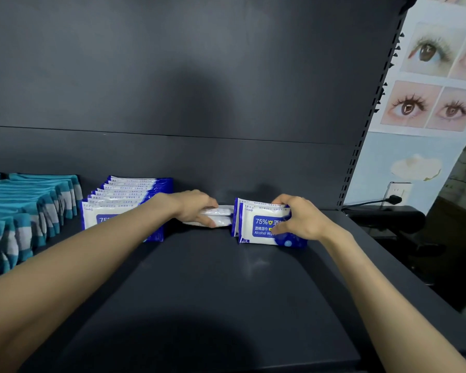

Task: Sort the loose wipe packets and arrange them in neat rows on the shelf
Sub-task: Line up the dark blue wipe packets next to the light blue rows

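Two rows, teal packets (33, 205) and blue packets (129, 195), stand at nine o'clock; left hand (191, 208) grips seemingly two flat packets (222, 215), right hand (301, 219) clasps upright packets (261, 224), likely a third row, at three o'clock.

Shop: slotted display shelf (226, 292), rowed wipe packets (124, 203).

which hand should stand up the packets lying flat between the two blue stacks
Left. The left hand grips the flat packets, which lie right beside the standing packets. The right hand is occupied holding those upright, so it would probably have to let go first.
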`<action>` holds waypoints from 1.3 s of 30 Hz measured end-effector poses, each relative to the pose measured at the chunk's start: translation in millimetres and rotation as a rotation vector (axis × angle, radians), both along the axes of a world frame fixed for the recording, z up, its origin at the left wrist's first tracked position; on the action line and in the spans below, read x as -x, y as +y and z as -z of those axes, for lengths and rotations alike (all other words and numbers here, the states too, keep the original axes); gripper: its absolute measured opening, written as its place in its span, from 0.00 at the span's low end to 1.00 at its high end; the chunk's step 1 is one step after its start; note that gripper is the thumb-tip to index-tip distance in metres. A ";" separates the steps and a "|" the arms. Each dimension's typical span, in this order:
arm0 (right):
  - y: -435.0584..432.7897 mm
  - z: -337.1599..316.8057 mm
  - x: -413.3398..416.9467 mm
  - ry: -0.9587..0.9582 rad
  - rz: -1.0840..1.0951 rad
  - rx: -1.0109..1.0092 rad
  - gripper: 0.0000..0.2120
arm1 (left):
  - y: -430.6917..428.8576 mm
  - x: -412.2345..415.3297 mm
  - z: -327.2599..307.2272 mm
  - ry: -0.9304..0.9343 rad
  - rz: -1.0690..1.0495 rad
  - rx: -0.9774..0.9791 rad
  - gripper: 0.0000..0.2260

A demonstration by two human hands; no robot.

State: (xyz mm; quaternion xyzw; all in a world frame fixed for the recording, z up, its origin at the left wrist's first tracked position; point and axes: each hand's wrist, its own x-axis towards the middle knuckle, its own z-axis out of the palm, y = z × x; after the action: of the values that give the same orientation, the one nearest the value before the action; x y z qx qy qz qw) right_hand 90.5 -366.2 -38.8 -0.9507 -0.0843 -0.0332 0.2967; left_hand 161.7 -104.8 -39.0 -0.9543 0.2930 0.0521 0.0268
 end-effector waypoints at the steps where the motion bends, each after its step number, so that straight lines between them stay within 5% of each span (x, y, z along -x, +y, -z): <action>1: 0.1 -0.9 -0.9 -0.002 -0.016 -0.008 0.19 | -0.1 -5.8 -4.1 -0.001 0.003 0.014 0.19; 14: 60.8 6.1 -46.2 -0.161 -0.108 0.093 0.25 | 13.5 -43.0 -26.9 -0.440 -0.117 0.219 0.13; 19: 90.4 11.4 -58.8 -0.249 -0.099 0.093 0.27 | 37.6 -35.3 -36.6 -0.189 -0.089 0.402 0.14; 21: 99.3 13.7 -61.6 -0.267 -0.063 0.070 0.30 | 44.1 -31.1 -37.6 -0.114 -0.055 0.380 0.16; 30: 102.4 22.5 -67.5 -0.384 0.024 0.260 0.40 | 36.4 -25.3 -31.9 -0.323 -0.019 -0.042 0.24; 39: 94.7 25.3 -66.4 -0.355 -0.001 0.311 0.39 | 31.8 -16.9 -34.6 -0.322 -0.070 -0.120 0.25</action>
State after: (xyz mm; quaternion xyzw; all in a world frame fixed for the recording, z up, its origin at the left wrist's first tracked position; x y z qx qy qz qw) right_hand 156.9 -271.5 -64.1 -0.9642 -0.1397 -0.1863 0.1270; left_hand 178.6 -73.0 -4.4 -0.9566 0.2479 -0.0834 0.1284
